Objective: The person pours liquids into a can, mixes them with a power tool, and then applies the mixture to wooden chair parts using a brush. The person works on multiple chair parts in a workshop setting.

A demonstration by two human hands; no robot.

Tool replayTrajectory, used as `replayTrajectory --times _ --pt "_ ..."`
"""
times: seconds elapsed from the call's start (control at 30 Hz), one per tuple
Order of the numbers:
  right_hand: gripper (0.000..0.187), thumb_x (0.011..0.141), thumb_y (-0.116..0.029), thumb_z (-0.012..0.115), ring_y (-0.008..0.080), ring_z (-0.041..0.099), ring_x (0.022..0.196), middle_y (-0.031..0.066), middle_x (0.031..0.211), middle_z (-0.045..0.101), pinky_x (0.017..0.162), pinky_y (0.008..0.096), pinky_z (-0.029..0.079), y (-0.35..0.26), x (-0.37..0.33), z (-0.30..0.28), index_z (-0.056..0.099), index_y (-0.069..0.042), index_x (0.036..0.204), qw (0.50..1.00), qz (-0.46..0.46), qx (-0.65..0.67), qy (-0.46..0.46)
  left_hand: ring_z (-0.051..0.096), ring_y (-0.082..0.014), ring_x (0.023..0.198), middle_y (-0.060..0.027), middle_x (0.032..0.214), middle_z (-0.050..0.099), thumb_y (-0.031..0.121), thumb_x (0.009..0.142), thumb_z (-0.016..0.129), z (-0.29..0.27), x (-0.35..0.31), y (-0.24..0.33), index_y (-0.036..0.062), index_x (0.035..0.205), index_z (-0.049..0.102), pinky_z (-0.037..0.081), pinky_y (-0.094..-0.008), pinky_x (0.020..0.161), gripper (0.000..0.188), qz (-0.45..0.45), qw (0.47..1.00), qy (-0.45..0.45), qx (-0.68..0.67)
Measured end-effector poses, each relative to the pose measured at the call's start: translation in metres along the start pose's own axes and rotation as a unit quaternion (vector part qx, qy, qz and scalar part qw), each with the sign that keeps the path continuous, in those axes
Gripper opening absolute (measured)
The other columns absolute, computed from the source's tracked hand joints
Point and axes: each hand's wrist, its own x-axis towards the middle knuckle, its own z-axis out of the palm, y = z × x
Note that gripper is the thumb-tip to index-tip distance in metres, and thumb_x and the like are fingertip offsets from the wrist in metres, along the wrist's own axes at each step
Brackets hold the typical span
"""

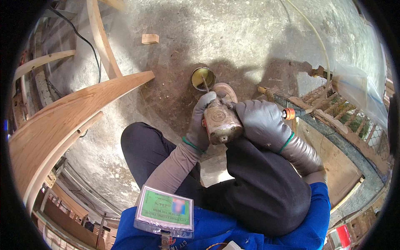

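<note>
An air-powered tool [224,121] with a worn, paint-smeared metal housing is held in front of my knees; its exact kind is hard to make out. My left hand [200,123], in a grey glove with a green cuff, is wrapped round its left side. On the right, my right hand [260,121], gloved the same way, grips the tool near its hose end. An orange and black hose coupling [290,113] sticks out beside that hand. Just beyond the tool are a round pinkish disc [225,90], partly hidden, and a can [203,78] of yellowish stuff with a stick in it.
Curved wooden parts [79,98] stand at the left. A small wood block [150,39] lies on the concrete floor [250,25]. At the right are a mesh-covered frame [350,114], plastic sheeting [360,91] and a wooden board [329,158]. A pale hose [321,41] runs down there.
</note>
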Motion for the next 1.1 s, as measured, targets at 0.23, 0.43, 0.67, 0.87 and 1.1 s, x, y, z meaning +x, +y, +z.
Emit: replayTrajectory --times 0.23,0.43,0.67,0.87,1.1 --pt "0.011 0.078 -0.018 0.055 0.0206 0.059 0.054 0.0057 0.062 0.054 0.047 0.0344 0.043 0.000 -0.006 -0.010 0.053 -0.008 0.076 0.999 0.014 -0.015 -0.034 0.060 -0.0229 0.094 -0.0103 0.098 0.058 0.031 0.089 0.059 0.002 0.002 -0.011 0.0040 0.115 0.052 0.052 -0.0374 0.088 0.038 -0.032 0.998 -0.039 -0.048" --pt "0.010 0.078 -0.018 0.055 0.0199 0.058 0.054 0.0049 0.062 0.054 0.047 0.0336 0.043 -0.001 -0.011 -0.012 0.053 -0.008 0.077 0.998 0.014 -0.030 -0.051 0.059 -0.0225 0.094 -0.0096 0.098 0.057 0.030 0.090 0.058 0.001 0.003 -0.016 0.0042 0.112 0.051 0.051 -0.0377 0.088 0.035 -0.059 0.994 -0.036 -0.090" --pt "0.011 0.079 -0.019 0.054 0.0195 0.057 0.054 0.0043 0.062 0.054 0.048 0.0338 0.043 0.000 -0.011 -0.014 0.053 -0.008 0.078 0.999 0.009 -0.014 -0.043 0.062 -0.0254 0.098 -0.0119 0.103 0.060 0.031 0.096 0.048 -0.006 0.003 -0.019 0.0014 0.126 0.046 0.053 -0.0419 0.089 0.043 -0.041 0.993 -0.075 -0.085" --pt "0.011 0.079 -0.019 0.054 0.0198 0.057 0.054 0.0046 0.062 0.053 0.049 0.0347 0.043 0.001 -0.012 -0.016 0.052 -0.008 0.078 0.999 0.010 -0.010 -0.043 0.062 -0.0261 0.099 -0.0134 0.104 0.061 0.032 0.096 0.045 -0.003 0.002 -0.016 0.0001 0.123 0.048 0.054 -0.0416 0.088 0.042 -0.032 0.996 -0.070 -0.051" --pt "0.012 0.077 -0.019 0.055 0.0210 0.058 0.055 0.0055 0.063 0.054 0.049 0.0349 0.044 0.000 -0.009 -0.011 0.053 -0.008 0.078 0.999 0.017 0.000 -0.036 0.063 -0.0242 0.095 -0.0117 0.101 0.060 0.033 0.092 0.053 0.000 0.003 -0.013 0.0027 0.115 0.053 0.054 -0.0395 0.086 0.038 -0.028 0.998 -0.040 -0.042"
